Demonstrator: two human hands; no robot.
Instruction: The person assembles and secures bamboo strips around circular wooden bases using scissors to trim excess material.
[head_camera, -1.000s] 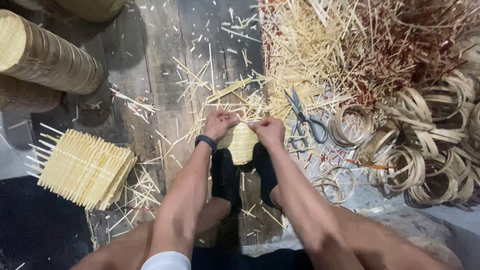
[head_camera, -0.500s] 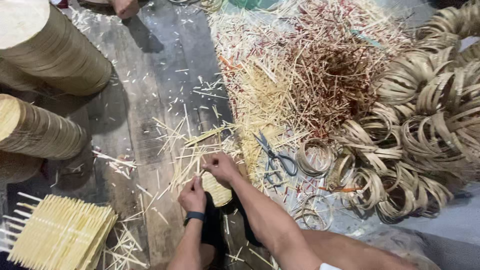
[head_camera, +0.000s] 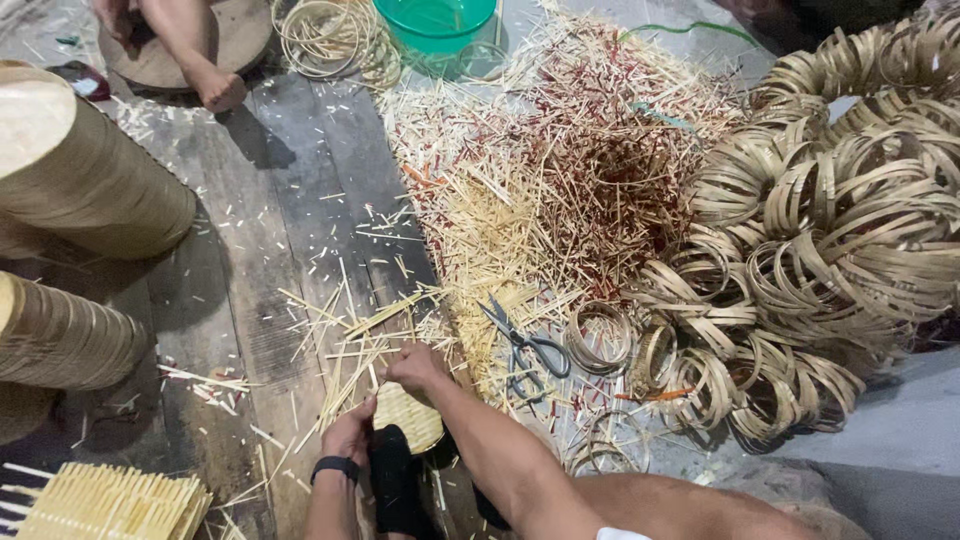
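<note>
At the near edge, the left hand and right hand both pinch a small woven bamboo mat with loose strips fanning out, held low over the plank floor. A flat stack of woven mats lies near left. Scissors rest just right of the hands. Stacked round baskets stand left; bamboo rings heap right. Far off sits a green basin.

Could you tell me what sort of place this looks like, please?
Probably a bamboo-weaving workshop, worked on the floor: heaps of bamboo rings, a litter of cut splints, stacked round pieces, and both hands, left hand and right hand, on a small woven mat.
</note>
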